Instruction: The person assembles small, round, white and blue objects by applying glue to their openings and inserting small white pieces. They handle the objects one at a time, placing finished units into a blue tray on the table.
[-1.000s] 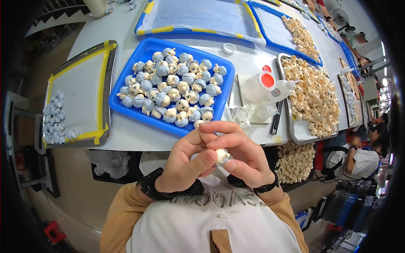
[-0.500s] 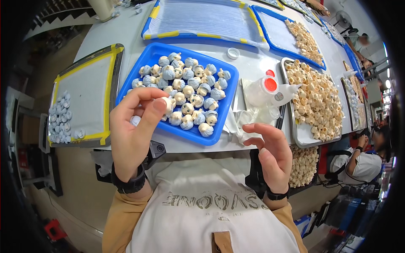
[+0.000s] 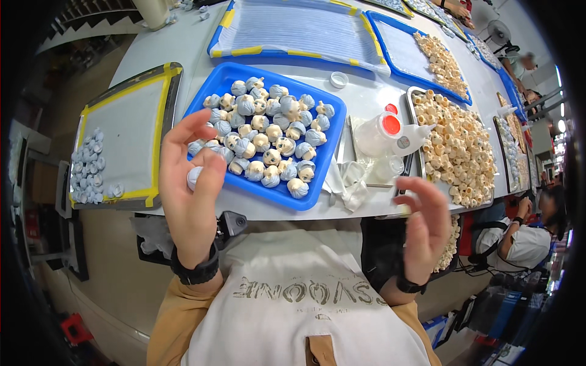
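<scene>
My left hand (image 3: 192,189) is over the near left corner of a blue tray (image 3: 326,165), index finger and thumb spread. A pale blue rounded piece (image 3: 194,177) shows between thumb and palm; whether the hidden fingers hold it I cannot tell. The tray is heaped with small doll heads with blue hair, and one head (image 3: 293,108) shows larger above the pile. My right hand (image 3: 422,229), slightly blurred, hovers over the near table edge, fingers apart, with no held thing visible. Crumpled white tissue (image 3: 353,192) lies to its left.
White bottles (image 3: 372,135) with red marks and a clear cup (image 3: 388,168) stand right of the tray. Beyond them, a metal tray (image 3: 412,100) holds many cream hollow pieces. At left, a yellow-taped board (image 3: 131,137) carries pale blue pieces. A white cap (image 3: 339,79) lies behind.
The doll head has left my left hand, and one now shows above the pile. My left index finger and thumb have spread apart. My right hand has moved right.
</scene>
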Available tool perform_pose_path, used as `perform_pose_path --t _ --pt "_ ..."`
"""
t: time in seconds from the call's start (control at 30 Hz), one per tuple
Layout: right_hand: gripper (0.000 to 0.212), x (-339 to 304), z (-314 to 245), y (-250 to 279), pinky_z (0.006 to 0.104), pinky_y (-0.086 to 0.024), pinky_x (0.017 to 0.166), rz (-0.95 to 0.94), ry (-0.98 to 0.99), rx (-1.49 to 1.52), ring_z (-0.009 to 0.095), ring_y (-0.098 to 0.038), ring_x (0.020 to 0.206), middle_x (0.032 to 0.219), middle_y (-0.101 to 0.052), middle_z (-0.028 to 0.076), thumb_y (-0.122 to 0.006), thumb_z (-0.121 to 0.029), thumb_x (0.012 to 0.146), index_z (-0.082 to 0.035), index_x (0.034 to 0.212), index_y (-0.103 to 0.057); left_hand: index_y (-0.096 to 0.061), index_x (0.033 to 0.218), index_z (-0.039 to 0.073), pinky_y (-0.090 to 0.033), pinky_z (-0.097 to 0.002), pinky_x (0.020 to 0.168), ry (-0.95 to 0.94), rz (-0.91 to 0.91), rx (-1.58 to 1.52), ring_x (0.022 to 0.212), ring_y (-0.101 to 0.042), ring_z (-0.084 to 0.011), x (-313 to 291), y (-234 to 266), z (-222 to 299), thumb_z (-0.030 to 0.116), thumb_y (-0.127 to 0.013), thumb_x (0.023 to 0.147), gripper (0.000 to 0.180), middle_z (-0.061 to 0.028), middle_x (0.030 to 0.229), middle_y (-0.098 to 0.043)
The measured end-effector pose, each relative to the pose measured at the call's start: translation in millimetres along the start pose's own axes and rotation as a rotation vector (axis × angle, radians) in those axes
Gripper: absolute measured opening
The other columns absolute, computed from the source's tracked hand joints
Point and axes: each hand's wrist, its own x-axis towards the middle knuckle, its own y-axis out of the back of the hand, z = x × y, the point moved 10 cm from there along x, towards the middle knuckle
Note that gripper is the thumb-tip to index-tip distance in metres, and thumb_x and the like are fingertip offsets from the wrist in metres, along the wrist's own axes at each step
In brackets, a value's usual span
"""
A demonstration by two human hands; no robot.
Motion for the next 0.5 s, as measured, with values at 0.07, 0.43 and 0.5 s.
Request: perform_pose_path --t 0.07,0.43,0.5 --pt "0.026 7.0 -20.0 43.8 0.0294 -0.045 0.076 0.224 0.073 -0.477 0.019 -0.057 0.095 0.105 -0.06 0.012 -0.052 -0.006 0.084 0.002 0.107 -0.058 -0.045 0.116 -0.004 -0.037 -0.0174 0.054 -0.095 -0.027 -0.207 0.064 -0.045 -0.0066 -4.8 -4.3 3.9 0.001 -0.048 0.079 0.037 -0.0123 0.108 -0.049" --pt "0.032 19.6 47.9 126.3 0.0331 -0.045 0.07 -0.056 -0.26 -1.11 0.025 -0.056 0.081 0.091 -0.059 0.012 -0.065 -0.001 0.072 -0.002 0.103 -0.06 -0.055 0.112 0.001 -0.037 -0.0169 0.053 0.466 -0.77 -0.35 0.062 -0.046 -0.0037 -63.1 -86.1 -18.1 0.005 -0.04 0.087 0.029 -0.0058 0.088 -0.057" --pt "0.028 17.5 57.3 130.1 0.033 -0.045 0.07 -0.045 -0.329 -1.016 0.024 -0.056 0.079 0.087 -0.059 0.011 -0.064 0.0 0.072 -0.002 0.099 -0.059 -0.054 0.115 0.001 -0.038 -0.0172 0.054 0.508 -0.819 -0.349 0.064 -0.046 -0.003 -66.2 -89.0 -25.9 0.007 -0.041 0.087 0.031 -0.0063 0.095 -0.057"
